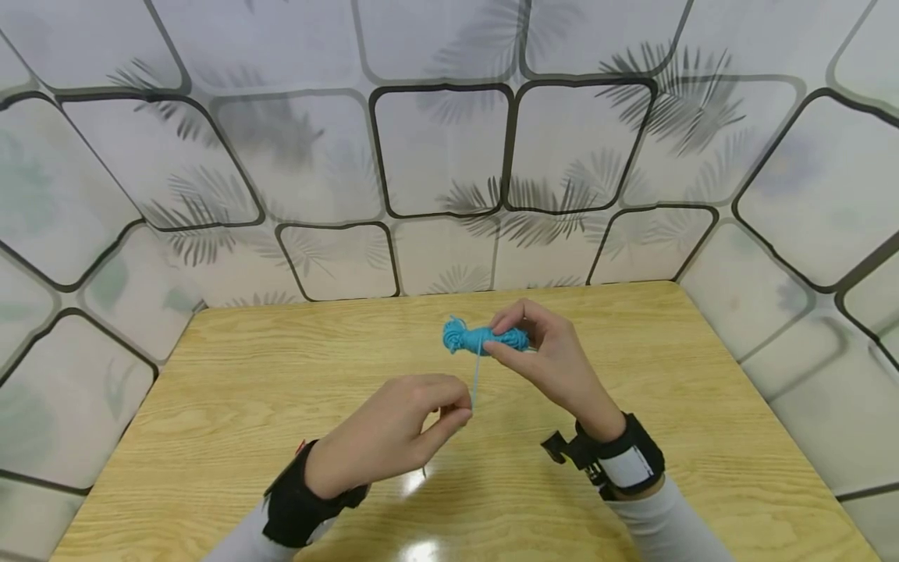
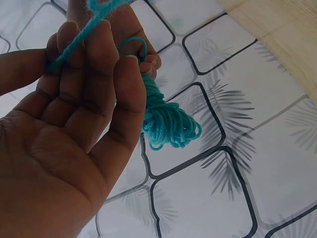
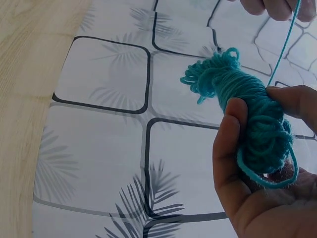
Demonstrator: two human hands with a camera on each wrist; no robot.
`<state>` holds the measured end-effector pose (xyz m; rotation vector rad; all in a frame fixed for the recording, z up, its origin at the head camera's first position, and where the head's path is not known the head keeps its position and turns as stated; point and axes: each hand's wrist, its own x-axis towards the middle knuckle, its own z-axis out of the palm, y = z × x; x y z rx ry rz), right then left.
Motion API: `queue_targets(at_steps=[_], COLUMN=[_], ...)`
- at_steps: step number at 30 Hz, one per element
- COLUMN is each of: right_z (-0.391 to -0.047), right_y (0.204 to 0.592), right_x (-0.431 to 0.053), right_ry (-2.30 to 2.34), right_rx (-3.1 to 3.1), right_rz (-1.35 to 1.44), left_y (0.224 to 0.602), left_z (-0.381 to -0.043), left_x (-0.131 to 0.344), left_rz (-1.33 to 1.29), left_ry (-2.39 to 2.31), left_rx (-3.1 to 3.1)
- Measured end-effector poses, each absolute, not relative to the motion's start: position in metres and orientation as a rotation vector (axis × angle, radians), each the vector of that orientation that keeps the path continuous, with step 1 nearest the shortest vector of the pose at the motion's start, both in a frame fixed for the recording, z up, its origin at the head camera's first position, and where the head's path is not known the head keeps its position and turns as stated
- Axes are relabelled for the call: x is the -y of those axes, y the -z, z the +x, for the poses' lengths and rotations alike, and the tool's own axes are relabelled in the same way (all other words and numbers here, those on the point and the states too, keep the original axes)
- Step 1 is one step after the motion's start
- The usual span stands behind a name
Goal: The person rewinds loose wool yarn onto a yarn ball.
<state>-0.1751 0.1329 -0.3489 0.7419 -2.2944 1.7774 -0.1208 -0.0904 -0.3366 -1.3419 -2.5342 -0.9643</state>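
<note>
A small skein of turquoise yarn (image 1: 465,337) is held above the table by my right hand (image 1: 555,355), thumb on one side and fingers on the other. Its middle is wrapped with strands and looped ends bunch out, as the right wrist view shows on the skein (image 3: 247,99). From the wrapped middle a single strand (image 1: 477,375) runs down to my left hand (image 1: 400,425). Thumb and fingertips of that hand pinch the strand, seen close in the left wrist view as a yarn end (image 2: 74,44) crossing the fingers. The left hand is lower and nearer than the skein.
A light wood-grain table (image 1: 281,351) lies beneath both hands. Behind and at the sides stand pale walls (image 1: 442,156) patterned with dark rounded outlines and grey leaves. Black straps with cameras sit on the left wrist (image 1: 295,507) and right wrist (image 1: 625,457).
</note>
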Motion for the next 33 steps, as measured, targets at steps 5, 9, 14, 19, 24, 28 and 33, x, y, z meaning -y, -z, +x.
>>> queue_targets(at_steps=[5,9,14,19,24,28,33], right_z=[-0.176,-0.176,-0.175,-0.175,-0.175,-0.171,-0.166], right_y=[0.348,0.348,0.348,0.348,0.346,0.343,0.34], right_x=[-0.134,-0.134,-0.134,-0.134,-0.135,-0.138,-0.143], right_ry=[-1.763,-1.756,-1.77,-1.79,-1.89,-2.128,-2.23], right_rx=[2.299,2.303,2.284,2.238,2.168,2.046,1.982], right_rz=[0.741,0.738,0.739,0.761,0.798,0.88,1.242], left_y=[0.336,0.336,0.337,0.34,0.343,0.347,0.354], left_z=[-0.121,-0.122,-0.123,-0.123,-0.124,-0.13,-0.143], left_x=[0.089,0.089,0.088,0.086,0.084,0.085,0.089], left_rz=[-1.338,-1.334,-1.346,-1.361,-1.371,-1.348,-1.293], left_ry=[0.972,0.992,0.996,0.98,0.979,0.989,1.057], left_rx=[2.544,2.548,2.528,2.518,2.536,2.6,2.67])
